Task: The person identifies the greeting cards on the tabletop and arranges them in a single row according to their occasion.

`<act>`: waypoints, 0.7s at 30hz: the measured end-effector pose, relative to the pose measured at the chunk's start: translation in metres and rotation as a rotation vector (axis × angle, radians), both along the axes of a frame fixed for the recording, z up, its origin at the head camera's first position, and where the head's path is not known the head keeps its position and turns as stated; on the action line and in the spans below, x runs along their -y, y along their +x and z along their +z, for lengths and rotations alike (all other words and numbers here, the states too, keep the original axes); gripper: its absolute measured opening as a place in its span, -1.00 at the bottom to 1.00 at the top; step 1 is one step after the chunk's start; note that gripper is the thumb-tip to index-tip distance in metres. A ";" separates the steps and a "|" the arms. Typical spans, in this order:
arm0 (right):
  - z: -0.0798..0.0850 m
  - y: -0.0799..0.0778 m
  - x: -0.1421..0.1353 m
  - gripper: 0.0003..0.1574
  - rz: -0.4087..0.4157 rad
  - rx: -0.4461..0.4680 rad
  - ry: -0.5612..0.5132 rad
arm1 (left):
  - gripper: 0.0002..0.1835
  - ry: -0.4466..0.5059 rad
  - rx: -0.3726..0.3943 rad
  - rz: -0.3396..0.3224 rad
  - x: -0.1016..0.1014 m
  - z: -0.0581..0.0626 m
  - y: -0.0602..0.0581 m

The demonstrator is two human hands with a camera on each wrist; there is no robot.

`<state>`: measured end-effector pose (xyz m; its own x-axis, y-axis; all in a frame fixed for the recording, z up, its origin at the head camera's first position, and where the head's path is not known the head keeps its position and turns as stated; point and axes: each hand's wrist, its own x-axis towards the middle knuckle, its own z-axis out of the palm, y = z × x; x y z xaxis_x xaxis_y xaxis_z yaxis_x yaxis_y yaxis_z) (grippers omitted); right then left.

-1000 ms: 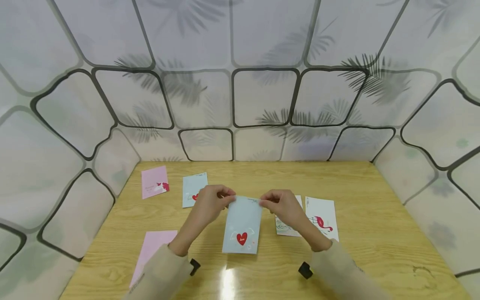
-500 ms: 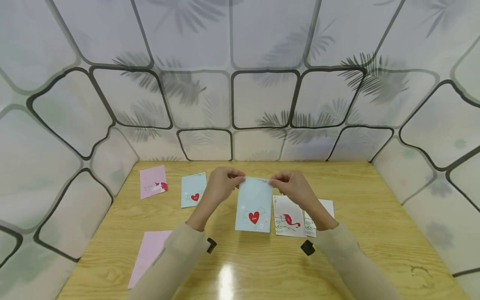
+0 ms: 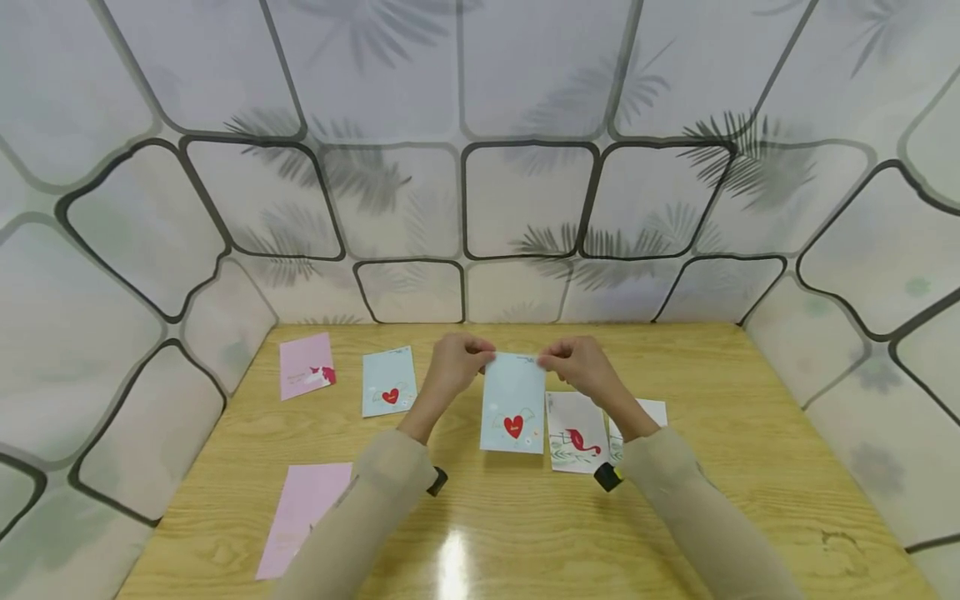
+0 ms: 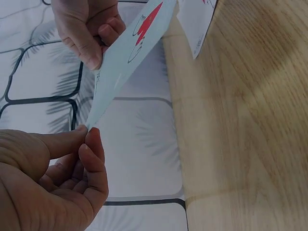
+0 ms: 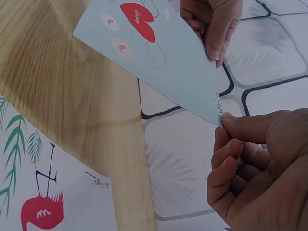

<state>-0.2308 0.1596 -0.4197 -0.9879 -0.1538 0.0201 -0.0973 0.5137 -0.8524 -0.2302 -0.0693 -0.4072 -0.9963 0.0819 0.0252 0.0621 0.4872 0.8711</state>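
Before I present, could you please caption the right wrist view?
Left hand and right hand pinch a pale blue heart card.

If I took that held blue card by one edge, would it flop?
Probably not much: the blue card hangs nearly flat between the left hand and right hand. It's likely light: pinches at two corners hold it.

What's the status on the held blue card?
Left hand, right hand: pinching its top corners. Blue card: raised off the table. Flamingo card close on its right; no blockage seen.
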 end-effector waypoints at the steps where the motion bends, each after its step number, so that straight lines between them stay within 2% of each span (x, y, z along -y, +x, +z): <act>1: -0.003 -0.002 0.000 -0.78 -0.005 0.010 0.001 | -0.91 -0.001 0.003 0.003 -0.001 -0.002 -0.001; 7: -0.015 -0.010 0.000 -0.79 -0.010 0.049 0.044 | -0.91 -0.011 0.040 0.014 -0.003 -0.015 -0.006; 12: -0.027 -0.016 0.003 -0.86 0.001 0.043 0.092 | -0.91 -0.013 0.076 0.019 -0.003 -0.028 -0.010; 21: -0.048 -0.023 0.005 -0.87 0.032 0.055 0.161 | -0.92 -0.048 0.122 0.035 -0.007 -0.045 -0.013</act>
<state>-0.2540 0.1550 -0.4680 -0.9813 -0.1824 -0.0615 -0.0714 0.6413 -0.7640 -0.2436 -0.0625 -0.4521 -0.9940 0.0457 -0.0992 -0.0602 0.5282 0.8470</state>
